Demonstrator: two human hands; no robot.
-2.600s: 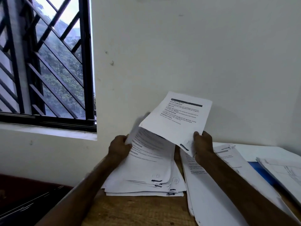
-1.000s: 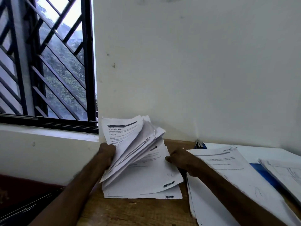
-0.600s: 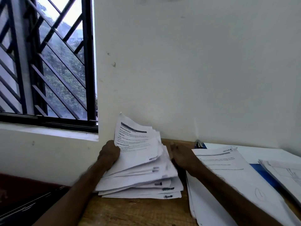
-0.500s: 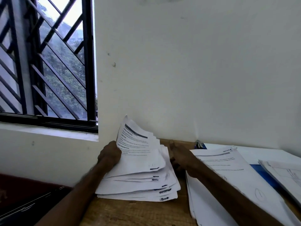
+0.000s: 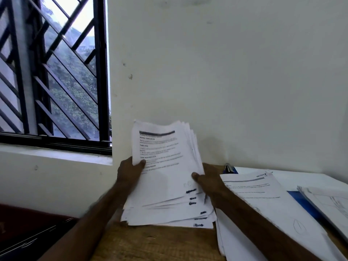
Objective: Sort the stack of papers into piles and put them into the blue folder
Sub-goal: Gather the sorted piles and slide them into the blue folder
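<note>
Left hand (image 5: pixel 130 173): I am pinching the left edge of the white printed paper stack (image 5: pixel 165 185), thumb on top.
Right hand (image 5: pixel 210 180): I am gripping its right edge, thumb on top.
Forearms (image 5: pixel 90 219): both are reaching forward, bare.

Dim indoors, lit by daylight from the window (image 5: pixel 56 72). Soft shadows on the wall (image 5: pixel 235 81) beside it. Blurry low down, under the window.
</note>
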